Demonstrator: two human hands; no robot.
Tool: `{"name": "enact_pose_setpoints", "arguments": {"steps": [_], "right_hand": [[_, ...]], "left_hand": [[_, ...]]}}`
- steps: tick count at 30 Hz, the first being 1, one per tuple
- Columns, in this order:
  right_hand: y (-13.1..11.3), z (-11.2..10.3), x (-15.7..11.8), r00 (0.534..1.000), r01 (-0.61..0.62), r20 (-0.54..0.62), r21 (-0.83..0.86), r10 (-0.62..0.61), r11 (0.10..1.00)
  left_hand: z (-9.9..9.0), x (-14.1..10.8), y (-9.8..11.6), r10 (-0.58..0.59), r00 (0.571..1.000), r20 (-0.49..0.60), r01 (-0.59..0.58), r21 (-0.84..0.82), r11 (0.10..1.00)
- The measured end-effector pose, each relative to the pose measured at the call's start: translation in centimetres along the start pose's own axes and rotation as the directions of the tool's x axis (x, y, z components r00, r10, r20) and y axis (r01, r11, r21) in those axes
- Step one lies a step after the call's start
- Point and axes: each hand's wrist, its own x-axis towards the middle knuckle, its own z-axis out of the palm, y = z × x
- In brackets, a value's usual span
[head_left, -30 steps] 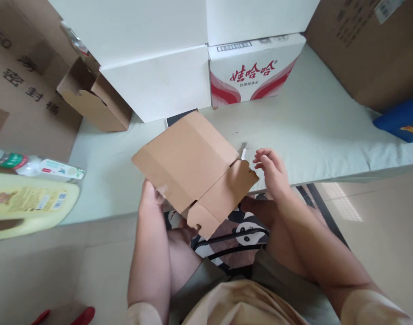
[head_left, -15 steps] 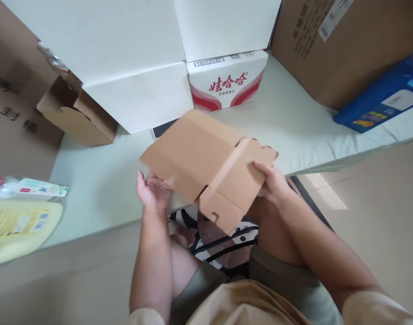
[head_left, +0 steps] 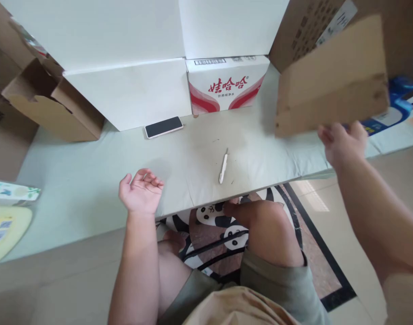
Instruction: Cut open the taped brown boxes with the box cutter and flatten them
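Observation:
My right hand (head_left: 341, 142) holds a flattened brown cardboard box (head_left: 331, 79) up at the right, above the pale green mat (head_left: 91, 176). My left hand (head_left: 140, 192) rests palm up and empty on the mat's near edge, fingers apart. A small white pen-like tool (head_left: 223, 167) lies on the mat between the hands. A black phone (head_left: 163, 127) lies further back, against the white boxes.
Stacked white boxes (head_left: 125, 90) and a red-and-white printed carton (head_left: 227, 83) line the back. An open brown box (head_left: 51, 104) stands at the left, a large brown carton (head_left: 304, 22) and a blue pack (head_left: 396, 113) at the right. A yellow bottle (head_left: 3, 228) lies at the left edge.
My left hand let go of the flattened box and now lies open on the mat. My right hand carried the box up and to the right, uncovering the phone and the white tool.

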Motion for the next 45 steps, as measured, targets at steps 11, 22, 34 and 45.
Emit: {"name": "enact_pose_setpoints", "arguments": {"steps": [11, 22, 34, 45], "right_hand": [[1.4, 8.6, 0.6, 0.950, -0.182, 0.233, -0.132, 0.209, 0.974], [1.8, 18.5, -3.0, 0.826, 0.178, 0.562, -0.347, 0.052, 0.921], [-4.7, 48.5, -10.4, 0.469, 0.786, 0.838, -0.250, -0.280, 0.566], [-13.0, 63.0, -12.2, 0.374, 0.882, 0.860, -0.214, -0.347, 0.420]], "left_hand": [[0.4, -0.5, -0.3, 0.023, 0.999, 0.034, -0.024, 0.004, 1.000], [-4.3, -2.0, 2.9, 0.040, 0.998, 0.041, -0.029, -0.240, 0.970], [-10.8, -1.7, 7.1, -0.014, 0.984, -0.176, -0.081, -0.523, 0.848], [-12.7, -0.9, 8.8, -0.051, 0.969, -0.241, -0.100, -0.573, 0.814]]}}
